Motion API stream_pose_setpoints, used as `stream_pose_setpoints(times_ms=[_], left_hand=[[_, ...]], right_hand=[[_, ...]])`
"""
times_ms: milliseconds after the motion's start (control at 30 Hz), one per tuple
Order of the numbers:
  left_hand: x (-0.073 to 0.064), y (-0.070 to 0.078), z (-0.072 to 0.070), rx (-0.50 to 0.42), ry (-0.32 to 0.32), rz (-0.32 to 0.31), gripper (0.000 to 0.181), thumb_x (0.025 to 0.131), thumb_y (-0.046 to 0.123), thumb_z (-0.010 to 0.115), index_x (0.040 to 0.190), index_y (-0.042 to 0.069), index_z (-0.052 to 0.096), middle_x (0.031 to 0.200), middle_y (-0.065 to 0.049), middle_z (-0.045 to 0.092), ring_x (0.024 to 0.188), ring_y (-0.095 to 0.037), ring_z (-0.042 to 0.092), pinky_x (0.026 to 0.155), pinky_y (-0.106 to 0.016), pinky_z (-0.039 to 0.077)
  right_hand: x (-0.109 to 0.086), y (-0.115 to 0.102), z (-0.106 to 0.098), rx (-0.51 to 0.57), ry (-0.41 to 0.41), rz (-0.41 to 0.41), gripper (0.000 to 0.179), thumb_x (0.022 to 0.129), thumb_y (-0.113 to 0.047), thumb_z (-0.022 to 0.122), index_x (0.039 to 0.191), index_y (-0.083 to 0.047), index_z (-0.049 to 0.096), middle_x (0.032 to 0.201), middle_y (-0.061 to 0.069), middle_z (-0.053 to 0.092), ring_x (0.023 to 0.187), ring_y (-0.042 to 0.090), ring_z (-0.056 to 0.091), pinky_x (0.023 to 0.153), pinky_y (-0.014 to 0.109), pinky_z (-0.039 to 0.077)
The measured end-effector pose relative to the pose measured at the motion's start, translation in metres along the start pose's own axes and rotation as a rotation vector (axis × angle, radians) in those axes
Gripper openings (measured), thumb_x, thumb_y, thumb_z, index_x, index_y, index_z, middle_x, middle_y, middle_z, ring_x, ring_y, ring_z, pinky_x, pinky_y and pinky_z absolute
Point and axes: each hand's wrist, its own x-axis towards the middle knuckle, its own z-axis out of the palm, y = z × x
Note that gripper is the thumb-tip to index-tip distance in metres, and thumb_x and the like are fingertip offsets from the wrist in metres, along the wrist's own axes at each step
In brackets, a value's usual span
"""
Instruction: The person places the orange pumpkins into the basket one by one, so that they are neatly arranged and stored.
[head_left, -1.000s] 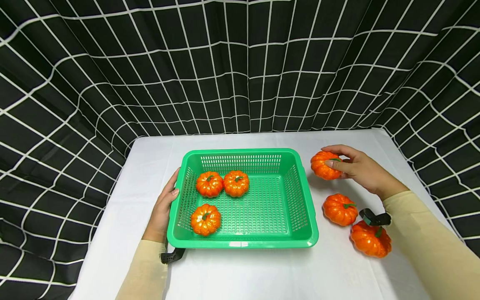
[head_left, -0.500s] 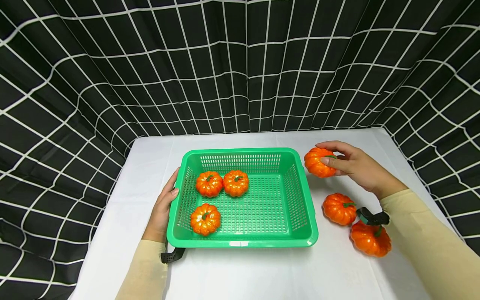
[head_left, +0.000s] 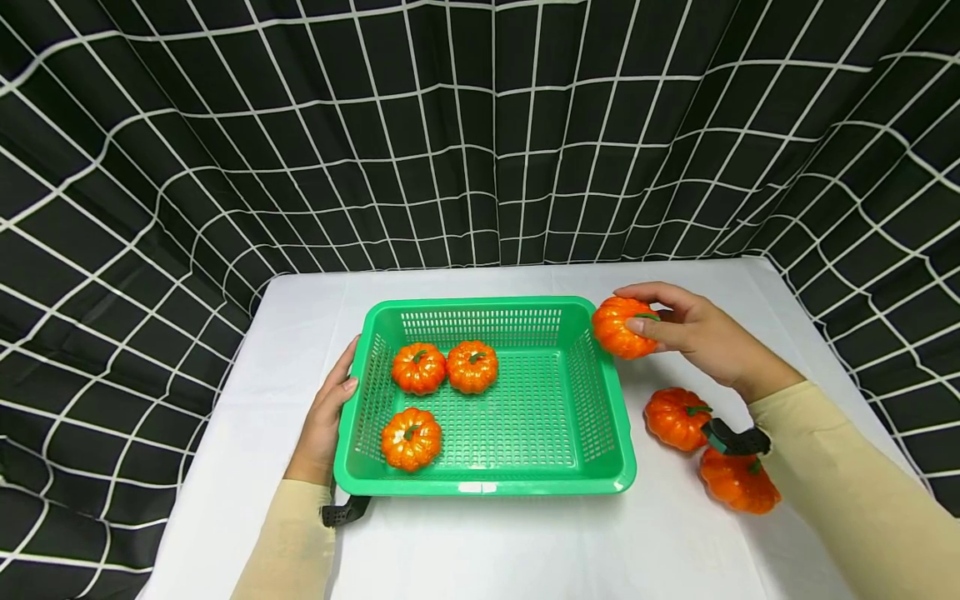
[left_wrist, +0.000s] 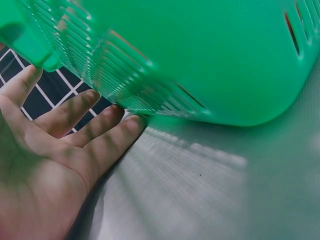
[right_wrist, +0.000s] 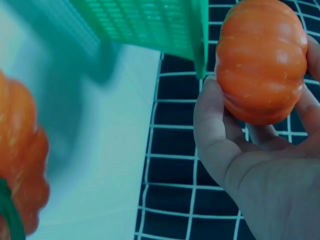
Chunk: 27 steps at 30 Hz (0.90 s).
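My right hand [head_left: 693, 329] grips a small orange pumpkin [head_left: 624, 327] between thumb and fingers. In the head view the pumpkin overlaps the right rim of a green plastic basket [head_left: 480, 488]; the right wrist view shows the held pumpkin [right_wrist: 262, 60] above the tabletop, close to the basket. The left hand [head_left: 327, 412] rests against the basket's left side. In the left wrist view its fingers [left_wrist: 107, 135] are extended, tips at the slotted wall. Three pumpkins lie inside the basket: two side by side at the back left, and one pumpkin [head_left: 411, 439] at the front left.
Two more pumpkins sit on the white tablecloth [head_left: 555, 550] right of the basket: one pumpkin [head_left: 677, 419] nearer it, another pumpkin [head_left: 738, 481] beside the right forearm, partly covered by the wrist strap. A black curtain [head_left: 480, 133] with white grid lines surrounds the table.
My right hand has carried its pumpkin leftward, from beside the basket to its right rim. The left hand, the basket and the other pumpkins have stayed in place.
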Motion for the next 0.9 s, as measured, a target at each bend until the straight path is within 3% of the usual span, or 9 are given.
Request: stream_pose_setpoints(times_ms=[900], left_hand=[[0.002, -0.005, -0.004, 0.024, 0.006, -0.007, 0.062, 0.115, 0.016, 0.034, 0.174, 0.03, 0.031, 0.175, 0.0, 0.033, 0.148, -0.034, 0.046, 0.111, -0.041, 0.051]], right_hand=[[0.004, -0.02, 0.031, 0.07, -0.077, -0.081, 0.045, 0.107, -0.027, 0.074, 0.151, -0.02, 0.065, 0.144, 0.007, 0.064, 0.119, 0.034, 0.067, 0.092, 0.04, 0.061]])
